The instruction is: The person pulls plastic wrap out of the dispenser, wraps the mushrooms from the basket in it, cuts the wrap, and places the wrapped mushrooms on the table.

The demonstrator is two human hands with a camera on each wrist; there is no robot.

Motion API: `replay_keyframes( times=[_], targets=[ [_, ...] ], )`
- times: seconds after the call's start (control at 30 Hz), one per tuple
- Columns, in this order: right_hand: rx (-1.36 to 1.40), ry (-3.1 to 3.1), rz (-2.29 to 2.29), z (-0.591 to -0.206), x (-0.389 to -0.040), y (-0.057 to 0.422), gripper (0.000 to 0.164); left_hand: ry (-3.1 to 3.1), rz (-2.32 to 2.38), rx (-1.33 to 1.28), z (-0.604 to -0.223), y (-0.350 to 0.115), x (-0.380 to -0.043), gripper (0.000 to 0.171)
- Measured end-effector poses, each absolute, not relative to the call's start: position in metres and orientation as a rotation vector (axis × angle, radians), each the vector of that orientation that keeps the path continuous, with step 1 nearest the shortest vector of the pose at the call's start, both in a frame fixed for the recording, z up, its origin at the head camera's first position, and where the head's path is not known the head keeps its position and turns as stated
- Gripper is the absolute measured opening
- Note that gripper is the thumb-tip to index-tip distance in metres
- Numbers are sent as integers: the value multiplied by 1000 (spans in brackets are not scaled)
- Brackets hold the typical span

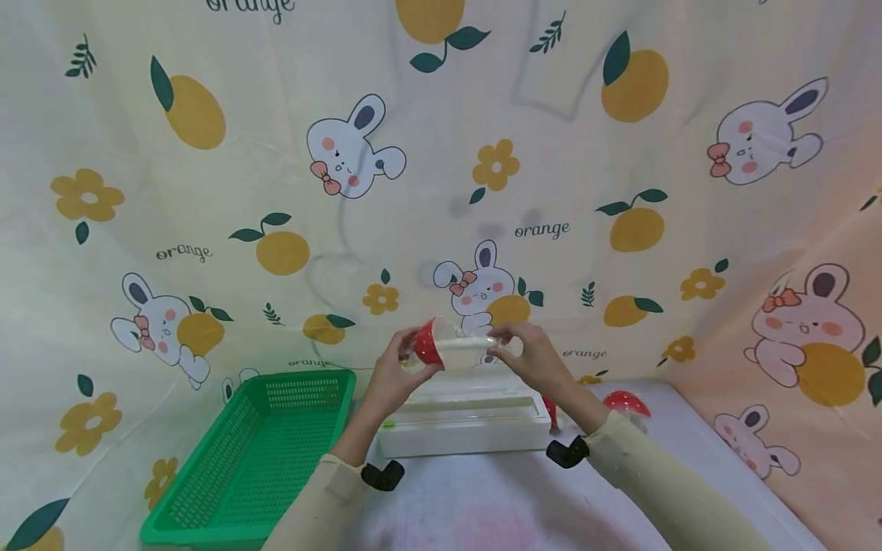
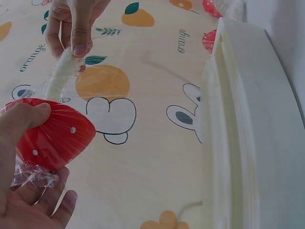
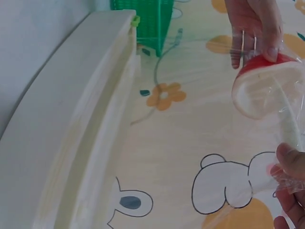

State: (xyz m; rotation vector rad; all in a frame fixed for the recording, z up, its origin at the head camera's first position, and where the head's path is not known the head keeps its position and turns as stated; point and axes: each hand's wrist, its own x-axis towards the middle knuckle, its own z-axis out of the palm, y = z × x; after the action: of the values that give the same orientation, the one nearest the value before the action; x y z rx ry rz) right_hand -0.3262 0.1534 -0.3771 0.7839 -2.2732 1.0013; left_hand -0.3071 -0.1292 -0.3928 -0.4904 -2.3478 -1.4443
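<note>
A toy mushroom (image 1: 429,344) with a white-dotted red cap and a pale stem is held in the air, lying sideways, with clear film around it. My left hand (image 1: 398,373) grips the red cap, its thumb on the cap's side in the left wrist view. At the other end, my right hand (image 1: 534,358) pinches the stem's tip and the film bunched there. In the right wrist view the hollow-looking white underside of the cap shows through the film. Below both hands stands a long white box (image 1: 468,440), seemingly a cling film dispenser, with a small green piece (image 3: 136,21) at one end.
A green perforated basket (image 1: 248,467) stands on the left. Another red-capped mushroom (image 1: 625,403) lies on the white table (image 1: 475,505) beyond my right forearm. A red object (image 1: 550,412) shows partly behind the box's right end. Patterned cloth (image 1: 441,222) hangs behind.
</note>
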Motion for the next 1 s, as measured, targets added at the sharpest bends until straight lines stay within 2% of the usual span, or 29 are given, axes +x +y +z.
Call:
replay_keyframes(
  times=[0.4,1.0],
  targets=[
    [756,-2297,1035,-376,-309,156,32,-2402,-1439,-431,-392,-130,-288,79],
    [818,-2305,975,-407,-269,162,31,-2490,-1521,-318,-429,-134,-248,79]
  ],
)
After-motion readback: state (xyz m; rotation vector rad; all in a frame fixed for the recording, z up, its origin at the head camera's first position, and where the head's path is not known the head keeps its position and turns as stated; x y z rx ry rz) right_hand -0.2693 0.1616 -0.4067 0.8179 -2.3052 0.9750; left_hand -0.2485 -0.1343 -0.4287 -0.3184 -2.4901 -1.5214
